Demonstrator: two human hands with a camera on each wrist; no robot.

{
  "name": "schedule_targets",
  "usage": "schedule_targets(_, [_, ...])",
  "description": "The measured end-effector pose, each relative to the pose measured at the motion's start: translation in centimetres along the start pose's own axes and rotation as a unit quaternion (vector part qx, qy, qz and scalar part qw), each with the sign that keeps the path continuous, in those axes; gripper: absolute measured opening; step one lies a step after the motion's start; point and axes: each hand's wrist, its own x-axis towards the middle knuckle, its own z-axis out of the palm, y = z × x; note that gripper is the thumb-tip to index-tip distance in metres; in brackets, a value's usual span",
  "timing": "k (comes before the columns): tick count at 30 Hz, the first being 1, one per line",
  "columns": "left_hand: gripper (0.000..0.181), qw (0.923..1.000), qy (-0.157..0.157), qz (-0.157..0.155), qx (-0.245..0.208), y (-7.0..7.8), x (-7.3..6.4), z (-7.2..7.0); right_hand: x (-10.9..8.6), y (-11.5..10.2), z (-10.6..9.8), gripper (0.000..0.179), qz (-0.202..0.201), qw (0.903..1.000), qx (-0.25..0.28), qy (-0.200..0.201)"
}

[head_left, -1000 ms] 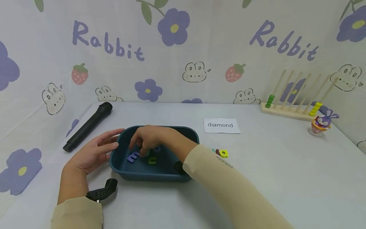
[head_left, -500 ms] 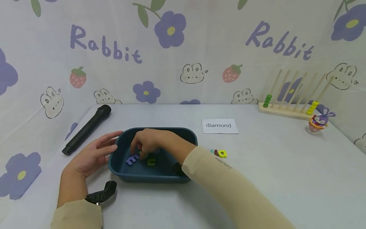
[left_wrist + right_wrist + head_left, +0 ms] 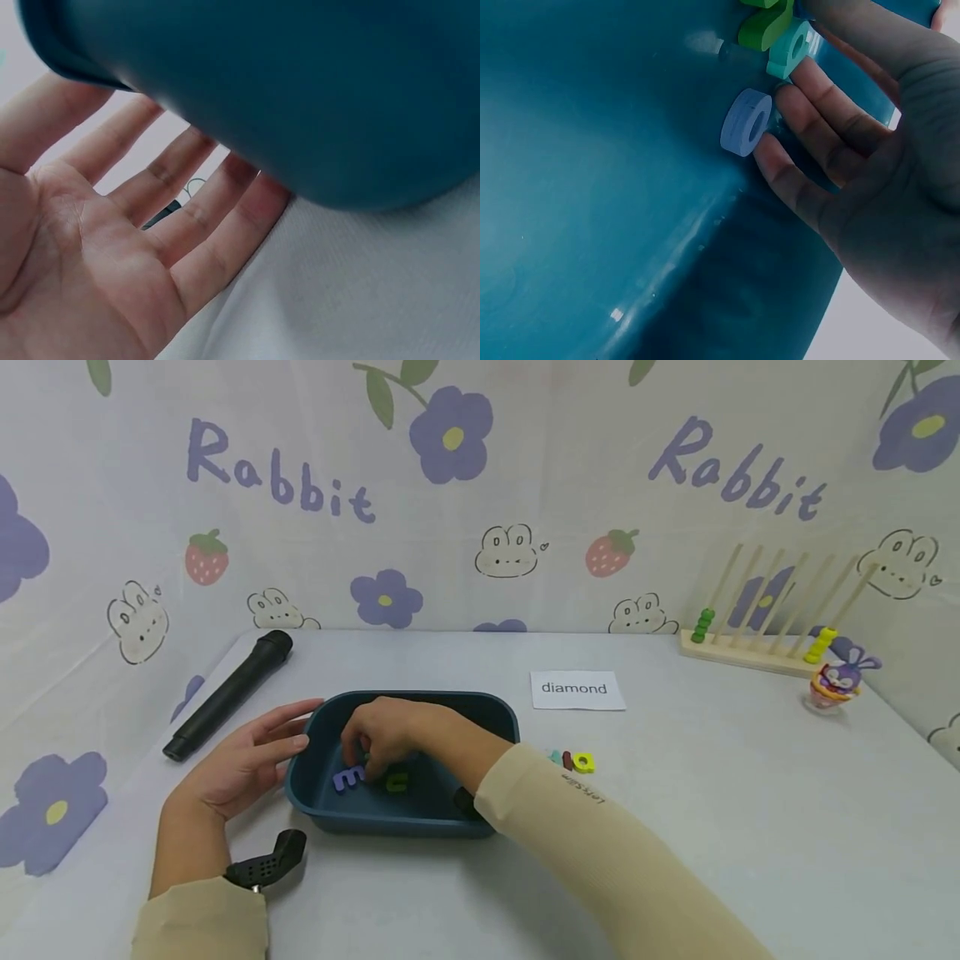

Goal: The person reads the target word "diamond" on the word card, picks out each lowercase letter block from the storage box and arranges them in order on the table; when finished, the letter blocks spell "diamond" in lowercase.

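Observation:
A dark blue plastic bin stands on the table. My left hand rests against its left end, fingers extended along the outer wall. Inside the bin, my right hand reaches down among toy letters, its fingers loosely bent and spread. A purple letter m lies beside the thumb, with a green letter n on the other side. In the right wrist view, a purple ring-shaped letter lies by one fingertip, and a teal letter touches another finger. The bent fingers hide part of the bin floor in the head view.
Right of the bin lie several small letters, including a yellow one. A white card reading "diamond" lies behind them. A black microphone is at left. A wooden bead rack and a rabbit figure stand at far right.
The right hand keeps working low in the bin; its thumb has shifted slightly, and the purple m has turned a little. The left hand stays at the bin's left end.

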Motion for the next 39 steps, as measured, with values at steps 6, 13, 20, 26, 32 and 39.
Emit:
schedule_targets(6, [0.055, 1.0000, 0.000, 0.001, 0.003, 0.1, 0.0, 0.0, -0.1, -0.1, 0.0, 0.019, 0.005, 1.0000, 0.004, -0.001])
schedule_targets(13, [0.055, 1.0000, -0.002, 0.004, 0.000, 0.1, 0.1, 0.0, -0.2, 0.0, 0.0, 0.019, 0.001, 1.0000, 0.006, 0.000])
schedule_targets(20, [0.055, 1.0000, 0.001, 0.004, -0.006, 0.0, 0.0, 0.0, 0.1, 0.2, -0.1, 0.017, 0.008, 0.9997, 0.023, -0.005])
schedule_targets(26, [0.055, 1.0000, -0.002, 0.004, -0.006, 0.0, -0.1, 0.0, 0.2, 0.6, -0.3, 0.018, 0.002, 0.9986, 0.052, 0.007])
schedule_targets(32, [0.057, 1.0000, -0.003, 0.000, 0.003, 0.1, -0.1, 0.0, 0.0, 1.3, -1.1, 0.019, -0.026, 0.9971, 0.066, 0.027])
schedule_targets(39, [0.058, 1.0000, -0.001, -0.005, 0.007, 0.2, -0.1, 0.0, -0.6, 1.5, -2.3, 0.017, -0.032, 0.9960, 0.072, 0.043])
